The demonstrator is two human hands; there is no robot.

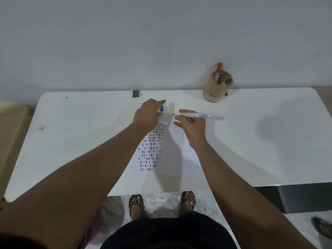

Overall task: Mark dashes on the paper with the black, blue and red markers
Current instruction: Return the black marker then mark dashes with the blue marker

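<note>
The flat white paper (168,159), ruled with short dashes, lay on the smooth table (251,141). Right hand (192,126) pinched an uncapped cylindrical marker (195,115). Left hand (149,115) gripped a blue cap (162,108). Beyond the fingers, a woven cup (216,87) held the red marker (218,69).

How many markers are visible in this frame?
3: an uncapped marker in the right hand; a red-capped marker upright in the holder; another lying inside it. The left hand may hide more.
</note>
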